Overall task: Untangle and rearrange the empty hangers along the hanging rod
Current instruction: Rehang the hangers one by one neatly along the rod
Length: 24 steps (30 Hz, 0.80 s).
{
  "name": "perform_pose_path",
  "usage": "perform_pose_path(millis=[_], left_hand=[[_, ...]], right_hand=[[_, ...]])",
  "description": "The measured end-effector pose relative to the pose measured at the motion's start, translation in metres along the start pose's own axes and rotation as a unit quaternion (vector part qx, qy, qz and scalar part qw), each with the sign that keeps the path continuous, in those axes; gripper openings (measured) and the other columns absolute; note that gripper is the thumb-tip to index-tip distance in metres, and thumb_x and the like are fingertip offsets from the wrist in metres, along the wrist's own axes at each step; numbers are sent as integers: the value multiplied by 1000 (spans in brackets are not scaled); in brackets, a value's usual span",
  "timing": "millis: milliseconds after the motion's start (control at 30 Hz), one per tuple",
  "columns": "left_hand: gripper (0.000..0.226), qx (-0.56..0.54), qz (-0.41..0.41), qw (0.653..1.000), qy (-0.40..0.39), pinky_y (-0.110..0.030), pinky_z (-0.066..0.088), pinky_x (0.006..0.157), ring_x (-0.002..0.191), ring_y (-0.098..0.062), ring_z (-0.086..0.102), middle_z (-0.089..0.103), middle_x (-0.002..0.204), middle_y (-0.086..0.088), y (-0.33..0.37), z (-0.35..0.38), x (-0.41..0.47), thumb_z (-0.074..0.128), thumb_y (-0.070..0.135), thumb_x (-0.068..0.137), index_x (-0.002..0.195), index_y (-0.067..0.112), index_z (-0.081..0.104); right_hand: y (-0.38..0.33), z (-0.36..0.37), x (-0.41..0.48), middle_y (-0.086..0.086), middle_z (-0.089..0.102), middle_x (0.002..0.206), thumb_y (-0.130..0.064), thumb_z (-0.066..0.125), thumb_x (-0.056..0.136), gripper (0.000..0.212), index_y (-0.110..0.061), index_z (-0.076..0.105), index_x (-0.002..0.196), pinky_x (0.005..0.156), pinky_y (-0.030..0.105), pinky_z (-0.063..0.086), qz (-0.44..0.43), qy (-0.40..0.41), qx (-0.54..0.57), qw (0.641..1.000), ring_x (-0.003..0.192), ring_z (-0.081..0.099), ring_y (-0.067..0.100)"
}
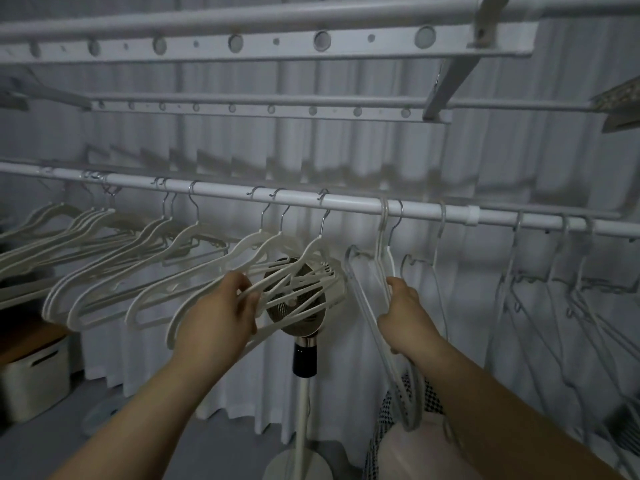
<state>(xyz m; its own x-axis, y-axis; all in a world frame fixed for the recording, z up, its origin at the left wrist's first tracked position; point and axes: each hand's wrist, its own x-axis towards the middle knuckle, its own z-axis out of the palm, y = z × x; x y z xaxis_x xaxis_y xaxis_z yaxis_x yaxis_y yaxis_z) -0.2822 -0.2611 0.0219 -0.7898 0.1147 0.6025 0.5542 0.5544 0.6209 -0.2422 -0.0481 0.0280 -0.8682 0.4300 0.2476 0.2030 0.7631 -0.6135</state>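
A white hanging rod (349, 203) runs across the view, sloping down to the right. Several white plastic hangers (114, 271) hang along its left half. A cluster of three overlaps in the middle (294, 271); my left hand (221, 313) grips the arms of this cluster from below. Thin clear hangers (381, 258) hang just right of centre, and my right hand (403, 313) holds the arm of one of them. More thin wire-like hangers (540, 289) hang on the right part of the rod.
A standing fan (298, 306) on a white pole is directly behind the middle hangers. A white curtain covers the back wall. A white storage box (34, 382) sits low left. Drying-rack bars (263, 46) with holes run overhead. A houndstooth fabric (408, 403) lies below my right forearm.
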Motion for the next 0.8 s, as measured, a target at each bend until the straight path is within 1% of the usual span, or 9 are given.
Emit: perform_pose_path(millis=[100, 233, 300, 367, 433, 567, 633, 700, 800], left_hand=[[5, 0, -7, 1000, 3, -39, 50, 62, 56, -25, 53, 60, 60, 0, 0, -5, -1, 45, 21, 92, 88, 19, 42], [20, -80, -82, 993, -19, -31, 44, 55, 46, -18, 51, 59, 53, -2, 2, -10, 3, 46, 17, 92, 72, 18, 45], [19, -115, -111, 987, -22, -25, 39, 45, 36, -11, 48, 58, 49, -4, 4, -14, 5, 46, 15, 91, 72, 12, 48], [18, -155, -129, 979, -27, -19, 33, 31, 24, -5, 40, 55, 38, -3, 6, -21, 8, 47, 12, 91, 75, 6, 48], [19, -187, -141, 972, -34, -14, 28, 25, 20, -5, 34, 52, 30, -2, 7, -27, 13, 49, 10, 90, 73, 5, 49], [28, -215, -148, 965, -41, -8, 22, 26, 19, -4, 30, 48, 26, -2, 10, -43, 24, 52, 8, 88, 61, 8, 46], [30, -215, -141, 965, -47, -7, 20, 26, 18, -3, 29, 46, 25, -3, 12, -52, 29, 52, 7, 88, 59, 7, 46], [30, -222, -141, 963, -55, -6, 18, 26, 17, -3, 28, 44, 24, -4, 14, -60, 34, 50, 5, 89, 59, 4, 46], [28, -214, -139, 965, -68, -6, 18, 26, 17, -3, 27, 42, 24, -4, 16, -70, 40, 51, 3, 87, 59, 3, 50]], right_hand=[[0, 0, 1, 12, 25, 142, 0, 41, 89, 60, -16, 18, 142, 85, 44, 51, -3, -4, -1, 1000, 108, 50, 34], [0, -1, 1, 13, 27, 140, 0, 40, 88, 60, -15, 18, 142, 89, 46, 50, -2, -2, -3, 1000, 111, 48, 35], [2, -3, 2, 14, 27, 140, 0, 42, 88, 61, -15, 19, 141, 88, 45, 50, 0, -2, -3, 1000, 111, 49, 35], [3, -4, 2, 13, 27, 140, 1, 42, 88, 59, -15, 20, 141, 85, 46, 51, 1, -1, -3, 1000, 108, 50, 35], [4, -6, 1, 14, 28, 140, 2, 41, 88, 57, -14, 22, 139, 84, 45, 51, -3, 1, -4, 1000, 106, 51, 35], [4, -8, -1, 14, 29, 139, 3, 38, 88, 54, -12, 24, 138, 78, 37, 49, -17, -1, -20, 1000, 104, 52, 34], [3, -9, -2, 14, 28, 140, 2, 38, 89, 53, -11, 24, 138, 75, 35, 48, -22, -3, -31, 999, 104, 52, 33], [3, -10, -4, 13, 27, 142, 2, 37, 89, 54, -11, 22, 139, 78, 36, 48, -25, -5, -52, 998, 106, 51, 32], [4, -11, -5, 14, 26, 143, 0, 38, 90, 57, -10, 17, 142, 88, 34, 44, -31, -3, -97, 995, 114, 48, 31]])
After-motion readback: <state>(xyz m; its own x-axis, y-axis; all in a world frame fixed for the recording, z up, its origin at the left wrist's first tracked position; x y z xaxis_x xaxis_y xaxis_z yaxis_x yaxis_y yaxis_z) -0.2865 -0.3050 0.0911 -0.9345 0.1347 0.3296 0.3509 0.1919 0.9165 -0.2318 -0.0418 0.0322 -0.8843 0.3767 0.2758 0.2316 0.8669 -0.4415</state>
